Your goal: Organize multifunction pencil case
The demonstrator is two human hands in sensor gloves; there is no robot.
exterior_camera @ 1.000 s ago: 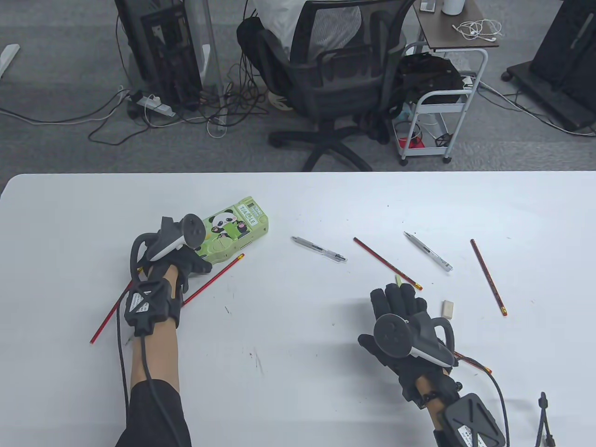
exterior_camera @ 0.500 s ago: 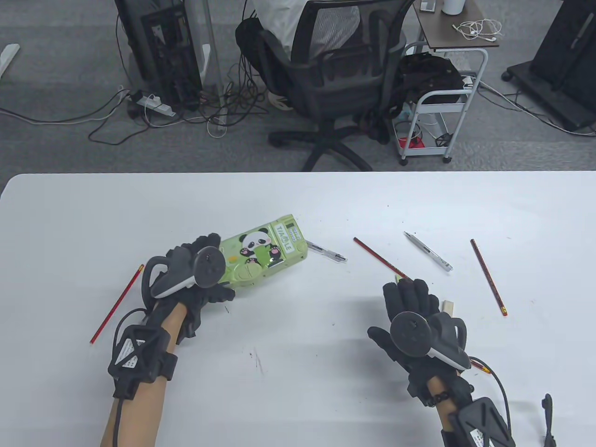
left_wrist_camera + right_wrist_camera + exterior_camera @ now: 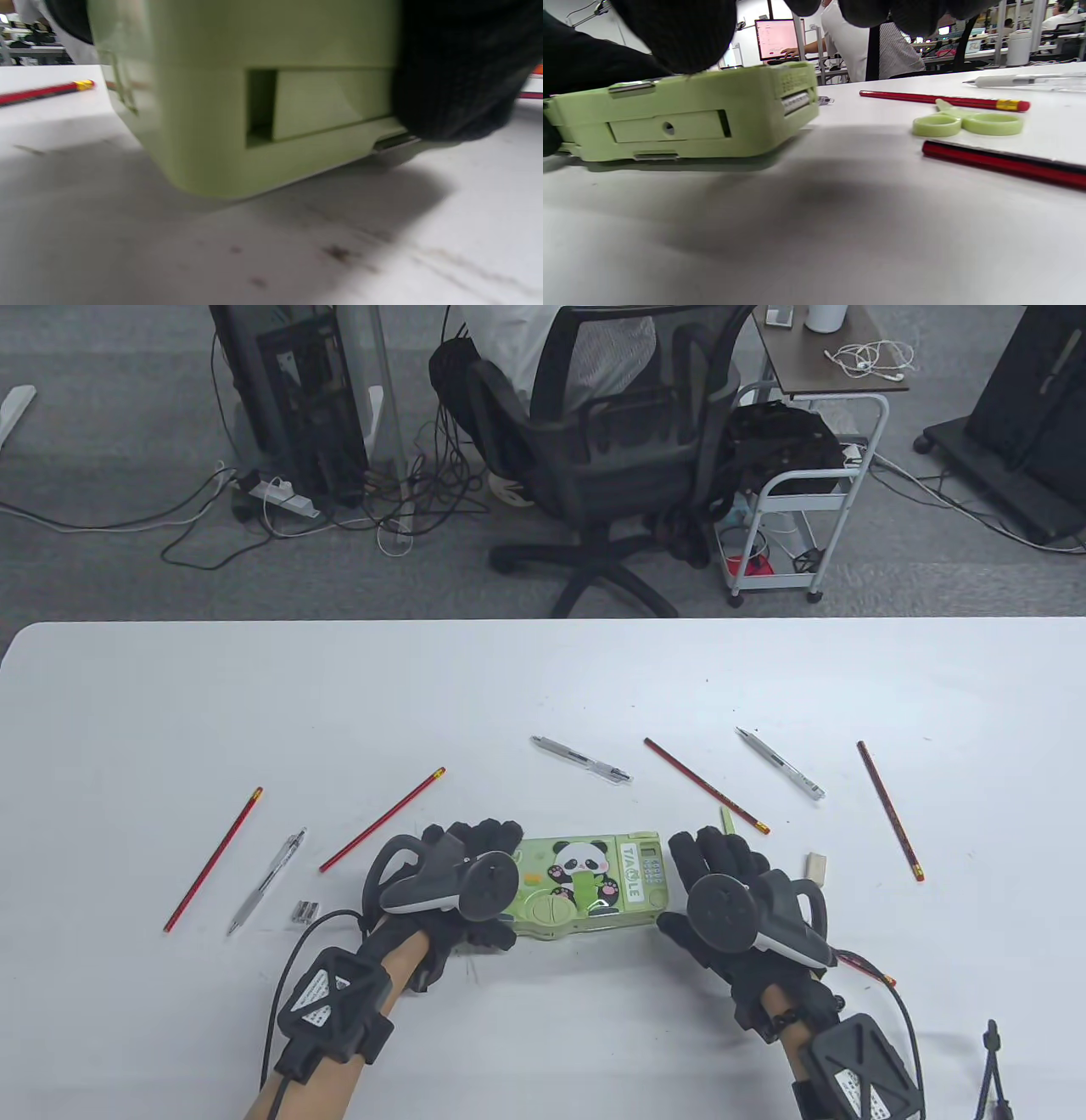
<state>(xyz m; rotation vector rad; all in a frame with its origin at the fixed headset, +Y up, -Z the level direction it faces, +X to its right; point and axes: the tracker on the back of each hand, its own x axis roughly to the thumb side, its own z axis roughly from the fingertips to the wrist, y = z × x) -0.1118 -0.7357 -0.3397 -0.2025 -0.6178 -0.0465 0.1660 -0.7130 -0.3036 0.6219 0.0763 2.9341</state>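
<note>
The green panda pencil case (image 3: 585, 886) lies closed near the table's front edge, lengthwise left to right. My left hand (image 3: 475, 869) grips its left end; in the left wrist view a gloved finger (image 3: 458, 84) presses the case's side (image 3: 271, 106). At the right end my right hand (image 3: 708, 878) holds the case, with one fingertip (image 3: 678, 38) on the lid (image 3: 683, 114) and the thumb at the near corner. Small green scissors (image 3: 967, 123) lie just right of the case, mostly hidden behind my right hand in the table view.
Several red pencils (image 3: 382, 819) (image 3: 706, 785) (image 3: 889, 809) (image 3: 215, 859) and three pens (image 3: 581, 760) (image 3: 780, 763) (image 3: 265, 882) lie scattered. A metal sharpener (image 3: 305, 910) sits left of my left hand, a white eraser (image 3: 814, 866) right of my right hand. An office chair (image 3: 611, 458) stands beyond the table.
My left hand carried the case from the far left to the near middle and turned it level. My right hand shifted left onto its right end. A pen and the sharpener came into view.
</note>
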